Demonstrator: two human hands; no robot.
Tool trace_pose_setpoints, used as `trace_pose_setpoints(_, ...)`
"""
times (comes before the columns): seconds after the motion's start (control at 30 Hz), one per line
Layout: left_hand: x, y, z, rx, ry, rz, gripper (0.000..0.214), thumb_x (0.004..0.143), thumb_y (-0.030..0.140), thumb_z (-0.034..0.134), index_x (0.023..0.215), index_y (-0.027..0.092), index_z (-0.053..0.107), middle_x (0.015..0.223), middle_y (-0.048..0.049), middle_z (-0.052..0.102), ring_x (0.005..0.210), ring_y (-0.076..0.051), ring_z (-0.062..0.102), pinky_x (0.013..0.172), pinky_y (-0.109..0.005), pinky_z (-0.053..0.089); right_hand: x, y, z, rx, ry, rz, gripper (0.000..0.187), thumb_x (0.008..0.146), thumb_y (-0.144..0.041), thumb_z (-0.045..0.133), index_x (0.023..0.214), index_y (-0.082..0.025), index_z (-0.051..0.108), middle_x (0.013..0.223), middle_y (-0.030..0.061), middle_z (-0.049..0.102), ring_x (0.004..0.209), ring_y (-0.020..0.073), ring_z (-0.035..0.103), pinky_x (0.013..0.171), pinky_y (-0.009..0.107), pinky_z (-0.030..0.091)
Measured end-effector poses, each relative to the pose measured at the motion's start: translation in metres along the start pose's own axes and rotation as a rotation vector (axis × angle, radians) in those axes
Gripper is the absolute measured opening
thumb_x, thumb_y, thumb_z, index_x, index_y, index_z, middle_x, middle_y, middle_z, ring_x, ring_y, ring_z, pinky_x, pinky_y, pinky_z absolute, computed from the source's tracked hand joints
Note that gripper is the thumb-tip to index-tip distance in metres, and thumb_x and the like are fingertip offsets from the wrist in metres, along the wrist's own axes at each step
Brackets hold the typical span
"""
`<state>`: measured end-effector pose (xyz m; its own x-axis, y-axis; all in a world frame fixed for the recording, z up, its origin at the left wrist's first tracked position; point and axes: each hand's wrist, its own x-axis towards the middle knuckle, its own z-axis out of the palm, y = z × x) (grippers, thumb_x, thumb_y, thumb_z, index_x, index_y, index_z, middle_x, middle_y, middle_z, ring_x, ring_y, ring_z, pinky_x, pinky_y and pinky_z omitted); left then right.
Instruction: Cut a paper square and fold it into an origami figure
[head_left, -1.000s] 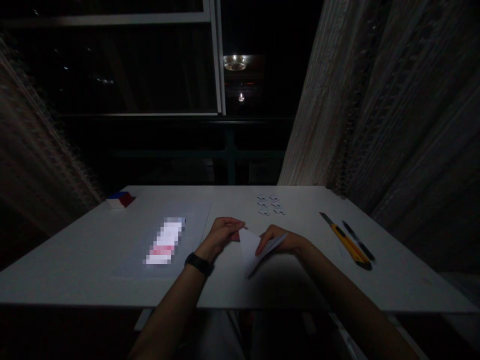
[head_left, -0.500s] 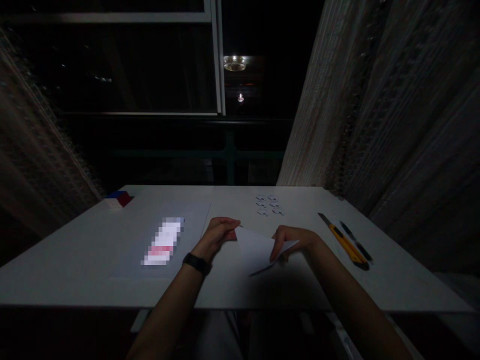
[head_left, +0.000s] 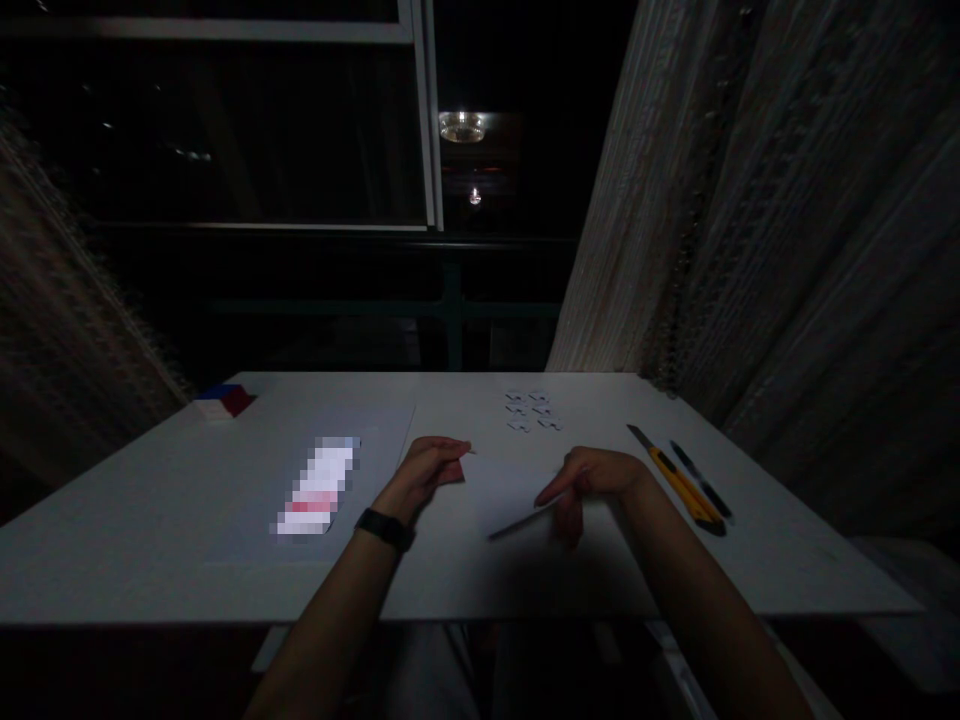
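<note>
A folded white paper (head_left: 504, 492) lies low over the white table (head_left: 150, 500) in front of me. My left hand (head_left: 426, 472), with a black watch on its wrist, pinches the paper's far left corner with closed fingers. My right hand (head_left: 589, 482) is closed on the paper's right edge, fingers pressing down along it. The room is very dark, so the paper's folds are hard to make out.
A yellow utility knife (head_left: 677, 480) and a black pen (head_left: 699, 479) lie at the right. Several small white pieces (head_left: 531, 411) sit behind the hands. A large sheet with a blurred patch (head_left: 319, 484) lies left, a red and blue block (head_left: 221, 399) at the far left corner. Curtains hang on both sides.
The paper has come down from a raised, tilted position to nearly flat on the table. My right hand has slid rightward along its edge. The left hand has stayed at the corner.
</note>
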<state>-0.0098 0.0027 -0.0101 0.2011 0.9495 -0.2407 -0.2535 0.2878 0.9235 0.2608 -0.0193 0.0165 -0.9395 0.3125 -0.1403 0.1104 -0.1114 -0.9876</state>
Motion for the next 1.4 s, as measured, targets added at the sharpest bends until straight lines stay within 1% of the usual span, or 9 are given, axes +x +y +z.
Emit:
trace_pose_setpoints(0.2, 0.0, 0.0, 0.0, -0.035, -0.004, 0.005, 0.015, 0.059, 0.013, 0.072, 0.071, 0.007, 0.063, 0.068, -0.0111, 0.066, 0.059, -0.016, 0.063, 0.055, -0.024, 0.053, -0.004, -0.001, 0.002, 0.044, 0.035, 0.036, 0.082, 0.066, -0.064, 0.05, 0.125, -0.007, 0.042, 0.088, 0.0208, 0.067, 0.07, 0.0267, 0.067, 0.058, 0.035, 0.052)
trace_pose_setpoints(0.47, 0.0, -0.001, 0.0, -0.041, -0.007, 0.003, 0.016, 0.059, 0.012, 0.072, 0.072, 0.006, 0.063, 0.065, -0.0085, 0.064, 0.057, -0.015, 0.062, 0.052, -0.022, 0.052, -0.003, 0.007, -0.002, 0.106, 0.019, -0.055, 0.08, 0.067, -0.063, 0.052, 0.122, -0.005, 0.044, 0.087, 0.0222, 0.066, 0.07, 0.0286, 0.066, 0.059, 0.04, 0.052)
trace_pose_setpoints(0.63, -0.003, 0.001, 0.004, -0.052, -0.02, 0.012, 0.015, 0.059, 0.01, 0.072, 0.072, 0.008, 0.063, 0.063, -0.0062, 0.064, 0.054, -0.011, 0.06, 0.05, -0.017, 0.05, 0.0, 0.008, -0.007, 0.052, 0.1, -0.121, 0.094, 0.051, -0.041, 0.077, 0.13, -0.012, 0.035, 0.086, 0.015, 0.068, 0.075, 0.0262, 0.066, 0.065, 0.038, 0.051)
trace_pose_setpoints(0.7, -0.004, 0.001, 0.005, -0.044, -0.023, 0.013, 0.016, 0.059, 0.012, 0.073, 0.072, 0.008, 0.063, 0.063, -0.0055, 0.064, 0.053, -0.01, 0.059, 0.05, -0.016, 0.049, 0.005, 0.006, -0.008, -0.033, 0.204, -0.134, 0.084, 0.048, -0.031, 0.08, 0.123, -0.014, 0.045, 0.084, 0.0108, 0.069, 0.075, 0.0229, 0.065, 0.066, 0.032, 0.05)
trace_pose_setpoints(0.77, -0.004, 0.001, 0.006, -0.028, -0.028, 0.016, 0.018, 0.058, 0.013, 0.074, 0.071, 0.008, 0.063, 0.064, -0.0062, 0.065, 0.055, -0.011, 0.06, 0.051, -0.017, 0.05, 0.012, 0.005, -0.007, -0.12, 0.351, -0.098, 0.052, 0.055, -0.028, 0.077, 0.103, -0.012, 0.063, 0.085, 0.0093, 0.068, 0.075, 0.019, 0.064, 0.069, 0.026, 0.048)
trace_pose_setpoints(0.87, -0.005, -0.001, 0.007, -0.003, -0.047, 0.019, 0.02, 0.058, 0.016, 0.074, 0.072, 0.008, 0.063, 0.071, -0.0093, 0.066, 0.06, -0.013, 0.062, 0.056, -0.021, 0.052, 0.026, 0.005, -0.003, -0.185, 0.453, 0.0, 0.032, 0.061, -0.026, 0.072, 0.089, -0.011, 0.069, 0.081, 0.0088, 0.068, 0.073, 0.0173, 0.063, 0.071, 0.026, 0.047)
trace_pose_setpoints(1.07, -0.004, -0.002, 0.007, 0.004, -0.081, 0.035, 0.025, 0.057, 0.02, 0.076, 0.074, 0.007, 0.063, 0.074, -0.0113, 0.067, 0.062, -0.016, 0.063, 0.059, -0.026, 0.053, 0.046, 0.013, 0.002, -0.087, 0.481, -0.113, 0.035, 0.056, -0.036, 0.074, 0.077, -0.009, 0.07, 0.08, 0.011, 0.067, 0.07, 0.0183, 0.062, 0.069, 0.031, 0.048)
trace_pose_setpoints(1.23, -0.002, -0.006, 0.008, 0.011, -0.068, 0.073, 0.026, 0.057, 0.021, 0.075, 0.075, 0.007, 0.062, 0.074, -0.011, 0.067, 0.062, -0.016, 0.063, 0.059, -0.029, 0.054, 0.052, 0.018, 0.005, -0.04, 0.599, -0.088, 0.051, 0.061, -0.057, 0.062, 0.062, -0.006, 0.065, 0.06, 0.0091, 0.064, 0.058, 0.0175, 0.06, 0.063, 0.033, 0.048)
trace_pose_setpoints(1.4, 0.0, -0.009, 0.011, 0.047, -0.042, 0.11, 0.022, 0.058, 0.018, 0.073, 0.074, 0.007, 0.062, 0.065, -0.0091, 0.066, 0.056, -0.017, 0.064, 0.06, -0.032, 0.055, 0.06, 0.017, 0.008, -0.068, 0.739, -0.061, 0.045, 0.062, -0.052, 0.064, 0.054, -0.008, 0.059, 0.047, 0.003, 0.057, 0.044, 0.0121, 0.054, 0.047, 0.024, 0.044)
